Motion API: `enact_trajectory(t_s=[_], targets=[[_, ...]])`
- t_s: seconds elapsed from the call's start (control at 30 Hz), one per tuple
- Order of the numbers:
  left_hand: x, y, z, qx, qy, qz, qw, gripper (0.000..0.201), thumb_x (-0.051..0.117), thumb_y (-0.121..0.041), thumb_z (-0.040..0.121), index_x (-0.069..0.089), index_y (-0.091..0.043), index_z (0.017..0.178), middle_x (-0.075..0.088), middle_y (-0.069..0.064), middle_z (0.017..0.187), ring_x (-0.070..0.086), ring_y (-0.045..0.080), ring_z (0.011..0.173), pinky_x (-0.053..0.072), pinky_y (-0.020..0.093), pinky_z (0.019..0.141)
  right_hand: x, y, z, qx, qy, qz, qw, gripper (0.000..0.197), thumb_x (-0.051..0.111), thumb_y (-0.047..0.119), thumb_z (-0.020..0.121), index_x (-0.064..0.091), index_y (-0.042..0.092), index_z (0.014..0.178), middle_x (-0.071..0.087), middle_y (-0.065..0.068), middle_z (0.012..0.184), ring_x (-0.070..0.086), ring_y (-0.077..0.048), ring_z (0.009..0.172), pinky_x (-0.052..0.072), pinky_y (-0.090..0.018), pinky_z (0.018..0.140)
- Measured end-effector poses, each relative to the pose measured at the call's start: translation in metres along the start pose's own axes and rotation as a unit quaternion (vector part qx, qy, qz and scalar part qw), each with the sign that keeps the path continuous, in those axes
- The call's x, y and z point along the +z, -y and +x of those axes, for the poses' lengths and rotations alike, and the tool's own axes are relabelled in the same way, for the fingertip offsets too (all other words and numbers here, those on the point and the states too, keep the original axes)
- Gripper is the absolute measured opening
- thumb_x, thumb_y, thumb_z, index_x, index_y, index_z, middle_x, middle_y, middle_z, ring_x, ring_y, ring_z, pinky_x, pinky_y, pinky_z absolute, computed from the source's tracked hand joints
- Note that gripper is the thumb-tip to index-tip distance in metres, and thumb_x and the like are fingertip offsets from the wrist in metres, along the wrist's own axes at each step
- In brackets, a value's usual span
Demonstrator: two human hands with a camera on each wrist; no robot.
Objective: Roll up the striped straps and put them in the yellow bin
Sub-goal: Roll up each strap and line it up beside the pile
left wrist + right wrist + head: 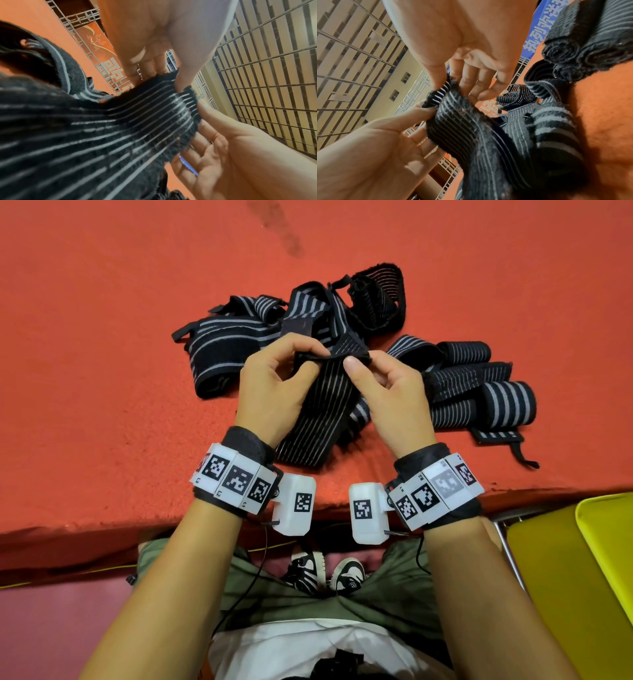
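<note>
Orange cloth table (102, 371): strap (318, 405) end is pinched by left hand (274, 385) and right hand (387, 392). Rolling is just starting; tight first fold needed, yellow bin (582, 559) at 4 o'clock.

My left hand (274, 386) and right hand (390, 392) sit side by side over the table (102, 371), pinching the far end of one strap (325, 405), which runs back toward me between my wrists. A heap of loose straps (274, 326) lies beyond my hands from ten to twelve o'clock. Rolled straps (479, 395) lie on the table at two o'clock, just beside my right hand. The bin (565, 559) stands off the table's near edge at four o'clock.
</note>
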State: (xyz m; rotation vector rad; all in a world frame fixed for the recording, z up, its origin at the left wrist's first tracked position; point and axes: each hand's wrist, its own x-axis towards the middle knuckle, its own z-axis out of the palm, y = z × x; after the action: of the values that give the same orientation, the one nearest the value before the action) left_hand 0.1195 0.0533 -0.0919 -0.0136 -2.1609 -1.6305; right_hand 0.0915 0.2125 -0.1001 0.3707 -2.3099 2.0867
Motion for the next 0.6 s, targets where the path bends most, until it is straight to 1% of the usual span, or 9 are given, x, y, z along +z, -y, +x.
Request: enact_trajectory(t_s=[0.07, 0.1, 0.2, 0.23, 0.33, 0.4, 0.43, 0.5, 0.6], targets=[[0.0, -0.001, 0.001, -0.005, -0.003, -0.002, 1.0, 0.027, 0.06, 0.004, 0.085, 0.074, -0.019, 0.087, 0.073, -0.011, 0.088, 0.067, 0.006, 0.089, 0.05, 0.025, 0.088, 0.001, -0.001, -0.001, 0.009, 0.006, -0.011, 1.0, 0.027, 0.057, 0.027, 0.105, 0.073, 0.006, 0.098, 0.066, -0.003, 0.082, 0.059, -0.01, 0.08, 0.05, -0.031, 0.078], [0.0, -0.001, 0.0, -0.009, -0.001, -0.004, 1.0, 0.028, 0.06, 0.004, 0.085, 0.074, -0.019, 0.087, 0.073, -0.012, 0.087, 0.067, 0.005, 0.088, 0.05, 0.024, 0.087, 0.001, -0.001, -0.001, 0.011, 0.004, -0.018, 1.0, 0.028, 0.056, 0.027, 0.106, 0.073, 0.007, 0.097, 0.064, 0.0, 0.079, 0.057, -0.007, 0.078, 0.048, -0.029, 0.075], [0.001, -0.003, -0.001, -0.015, 0.007, -0.012, 1.0, 0.029, 0.057, 0.005, 0.086, 0.074, -0.018, 0.088, 0.072, -0.013, 0.086, 0.065, 0.002, 0.086, 0.048, 0.021, 0.085, 0.002, -0.004, 0.0, 0.007, -0.01, -0.02, 1.0, 0.018, 0.06, 0.019, 0.103, 0.074, 0.008, 0.098, 0.062, 0.015, 0.07, 0.054, 0.002, 0.068, 0.043, -0.018, 0.069], [0.0, -0.004, -0.001, -0.016, 0.014, -0.013, 1.0, 0.027, 0.056, 0.005, 0.087, 0.073, -0.016, 0.09, 0.071, -0.014, 0.087, 0.064, 0.001, 0.086, 0.046, 0.02, 0.085, 0.002, -0.004, 0.001, 0.005, -0.017, -0.019, 1.0, 0.015, 0.061, 0.017, 0.101, 0.074, 0.009, 0.099, 0.064, 0.014, 0.072, 0.055, 0.001, 0.069, 0.043, -0.017, 0.07], [0.001, -0.003, -0.004, -0.029, 0.035, -0.022, 0.999, 0.016, 0.057, -0.005, 0.096, 0.07, -0.008, 0.104, 0.064, -0.016, 0.087, 0.058, -0.006, 0.083, 0.042, 0.014, 0.082, 0.001, -0.005, 0.0, -0.014, -0.028, -0.019, 0.999, 0.01, 0.064, 0.013, 0.098, 0.074, 0.009, 0.101, 0.071, 0.0, 0.087, 0.063, -0.007, 0.082, 0.049, -0.019, 0.079], [0.003, 0.001, -0.004, -0.049, 0.028, -0.015, 0.998, 0.014, 0.06, -0.013, 0.1, 0.068, -0.008, 0.11, 0.059, -0.017, 0.078, 0.055, -0.007, 0.073, 0.042, 0.012, 0.074, 0.0, -0.004, -0.001, -0.025, -0.038, -0.013, 0.999, 0.01, 0.067, 0.01, 0.096, 0.074, 0.008, 0.102, 0.073, -0.001, 0.092, 0.067, -0.008, 0.088, 0.051, -0.02, 0.084], [0.004, 0.004, -0.004, -0.054, 0.029, -0.008, 0.998, 0.013, 0.061, -0.016, 0.1, 0.068, -0.009, 0.109, 0.058, -0.015, 0.075, 0.054, -0.005, 0.07, 0.043, 0.015, 0.072, 0.0, -0.004, -0.001, -0.029, -0.042, -0.01, 0.999, 0.01, 0.068, 0.009, 0.095, 0.075, 0.007, 0.102, 0.074, 0.0, 0.093, 0.068, -0.008, 0.09, 0.052, -0.021, 0.086], [0.006, 0.007, -0.003, -0.047, 0.034, 0.004, 0.998, 0.009, 0.06, -0.017, 0.1, 0.067, -0.012, 0.103, 0.064, -0.011, 0.081, 0.06, 0.0, 0.077, 0.049, 0.024, 0.077, -0.001, -0.005, -0.001, -0.027, -0.043, -0.008, 0.999, 0.01, 0.069, 0.009, 0.093, 0.077, 0.01, 0.101, 0.074, 0.004, 0.093, 0.069, -0.007, 0.091, 0.054, -0.024, 0.089], [0.006, 0.01, -0.001, -0.022, 0.032, 0.025, 0.999, 0.01, 0.058, -0.013, 0.099, 0.066, -0.011, 0.105, 0.067, -0.009, 0.092, 0.064, 0.007, 0.088, 0.052, 0.029, 0.086, -0.002, -0.006, -0.001, -0.012, -0.032, 0.007, 0.999, 0.012, 0.069, 0.012, 0.095, 0.078, 0.011, 0.103, 0.077, 0.006, 0.098, 0.071, -0.006, 0.096, 0.055, -0.025, 0.092]])
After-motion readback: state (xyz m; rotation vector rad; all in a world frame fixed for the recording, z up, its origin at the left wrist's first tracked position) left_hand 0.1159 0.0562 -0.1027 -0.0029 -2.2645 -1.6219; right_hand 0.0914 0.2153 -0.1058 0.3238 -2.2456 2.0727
